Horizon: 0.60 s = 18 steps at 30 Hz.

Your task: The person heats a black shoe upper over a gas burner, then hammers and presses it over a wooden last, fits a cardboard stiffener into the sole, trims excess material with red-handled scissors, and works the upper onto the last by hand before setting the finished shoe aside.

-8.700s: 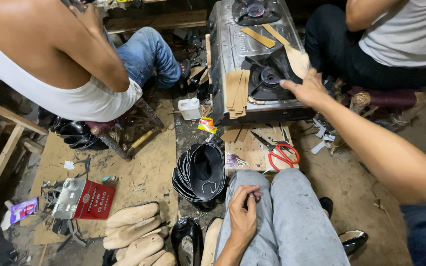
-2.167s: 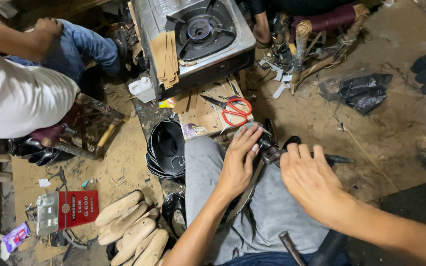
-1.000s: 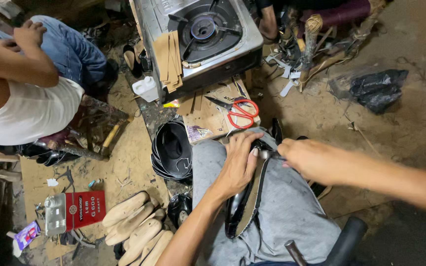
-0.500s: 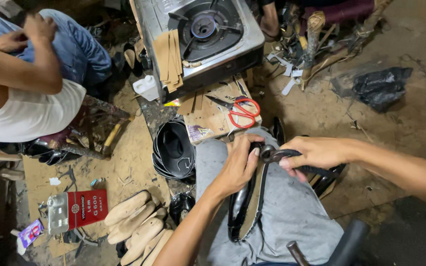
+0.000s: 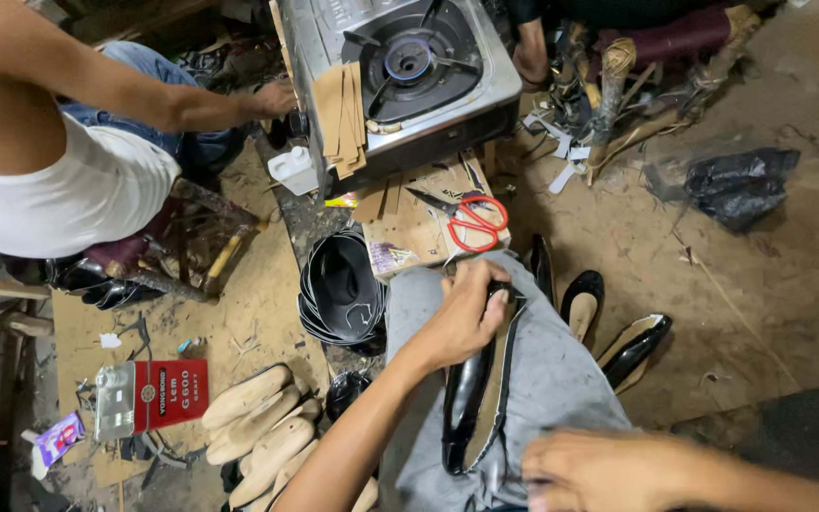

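Head view: a black shoe upper (image 5: pixel 471 389) is being held on the grey-trousered lap (image 5: pixel 561 379), gripped at its far end by the closed left hand (image 5: pixel 462 318). The right hand (image 5: pixel 609 469) is blurred; its grip cannot be determined.

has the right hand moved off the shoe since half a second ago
Yes: the right hand has pulled back toward the person, away from the red scissors; the left hand holds the black shoe.

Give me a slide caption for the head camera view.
Left hand presses a black shoe on the lap, right hand blurred nearby.
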Motion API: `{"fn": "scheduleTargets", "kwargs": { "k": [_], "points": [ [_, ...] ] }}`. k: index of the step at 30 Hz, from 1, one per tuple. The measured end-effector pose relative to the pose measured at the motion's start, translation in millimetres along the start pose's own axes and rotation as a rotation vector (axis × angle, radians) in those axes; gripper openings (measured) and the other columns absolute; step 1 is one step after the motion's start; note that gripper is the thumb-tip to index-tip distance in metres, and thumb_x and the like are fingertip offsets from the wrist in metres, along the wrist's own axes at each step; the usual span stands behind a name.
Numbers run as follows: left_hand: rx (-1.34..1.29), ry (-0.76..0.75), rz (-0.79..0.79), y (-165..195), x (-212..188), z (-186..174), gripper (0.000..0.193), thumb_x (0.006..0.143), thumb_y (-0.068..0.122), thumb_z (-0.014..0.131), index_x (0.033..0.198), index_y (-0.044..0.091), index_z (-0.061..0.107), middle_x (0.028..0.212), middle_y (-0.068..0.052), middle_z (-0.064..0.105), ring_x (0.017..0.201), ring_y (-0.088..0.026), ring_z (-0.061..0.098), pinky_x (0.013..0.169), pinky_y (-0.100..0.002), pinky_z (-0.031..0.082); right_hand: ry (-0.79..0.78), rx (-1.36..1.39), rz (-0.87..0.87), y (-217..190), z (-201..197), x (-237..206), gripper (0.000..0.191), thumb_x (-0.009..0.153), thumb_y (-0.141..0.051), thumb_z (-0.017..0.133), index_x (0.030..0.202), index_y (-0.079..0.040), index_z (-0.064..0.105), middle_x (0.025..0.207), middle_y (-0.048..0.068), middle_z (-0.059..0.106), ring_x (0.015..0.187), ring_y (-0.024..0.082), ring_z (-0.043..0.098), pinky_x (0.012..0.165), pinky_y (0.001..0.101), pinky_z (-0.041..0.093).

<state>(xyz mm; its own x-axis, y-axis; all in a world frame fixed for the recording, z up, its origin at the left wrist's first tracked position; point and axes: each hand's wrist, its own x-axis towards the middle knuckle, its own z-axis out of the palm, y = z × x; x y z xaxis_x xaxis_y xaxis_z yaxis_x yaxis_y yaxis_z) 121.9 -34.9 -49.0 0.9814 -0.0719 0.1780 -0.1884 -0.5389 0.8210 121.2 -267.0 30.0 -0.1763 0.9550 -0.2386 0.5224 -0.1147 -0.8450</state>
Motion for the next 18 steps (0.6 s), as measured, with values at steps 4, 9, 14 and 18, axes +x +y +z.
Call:
{"fn": "scheduleTargets", "kwargs": {
  "k": [4, 9, 14, 18],
  "points": [
    [0.029, 0.058, -0.103, 11, -5, 2, 0.033, 0.103, 0.022, 0.053, 0.131, 0.005, 0.051, 0.128, -0.017, 0.056, 0.127, -0.032, 0.050, 0.108, -0.048, 0.037, 0.001, -0.003, 0.377, -6, 7, -17, 0.033, 0.094, -0.036, 0.066, 0.112, -0.010, 0.057, 0.115, 0.008, 0.059, 0.114, 0.029, 0.059, 0.096, 0.0419, 0.047],
    [0.023, 0.329, -0.039, 43, -46, 12, 0.100, 0.074, 0.031, 0.086, 0.149, -0.004, 0.030, 0.148, -0.031, 0.033, 0.139, -0.045, 0.029, 0.114, -0.051, 0.028, 0.333, -0.201, 0.625, 18, 30, -68, 0.035, 0.092, -0.041, 0.069, 0.117, -0.017, 0.060, 0.111, 0.005, 0.064, 0.111, 0.025, 0.062, 0.095, 0.0396, 0.048],
    [-0.221, 0.156, -0.016, 38, -49, -6, 0.095, 0.078, 0.026, 0.087, 0.156, -0.002, 0.041, 0.154, -0.022, 0.043, 0.147, -0.035, 0.041, 0.123, -0.043, 0.031, 0.359, -0.188, 0.626, 40, 64, -86, 0.039, 0.090, -0.045, 0.073, 0.121, -0.024, 0.063, 0.107, 0.001, 0.068, 0.108, 0.020, 0.065, 0.094, 0.0373, 0.050],
    [-0.291, 0.016, -0.075, 31, -37, -21, 0.094, 0.075, 0.029, 0.089, 0.153, -0.002, 0.045, 0.150, -0.021, 0.057, 0.142, -0.026, 0.053, 0.120, -0.037, 0.037, 0.104, -0.118, 0.743, 34, 26, -132, 0.042, 0.088, -0.048, 0.075, 0.125, -0.030, 0.066, 0.104, -0.002, 0.072, 0.106, 0.017, 0.068, 0.093, 0.0354, 0.051]
  ]
}}
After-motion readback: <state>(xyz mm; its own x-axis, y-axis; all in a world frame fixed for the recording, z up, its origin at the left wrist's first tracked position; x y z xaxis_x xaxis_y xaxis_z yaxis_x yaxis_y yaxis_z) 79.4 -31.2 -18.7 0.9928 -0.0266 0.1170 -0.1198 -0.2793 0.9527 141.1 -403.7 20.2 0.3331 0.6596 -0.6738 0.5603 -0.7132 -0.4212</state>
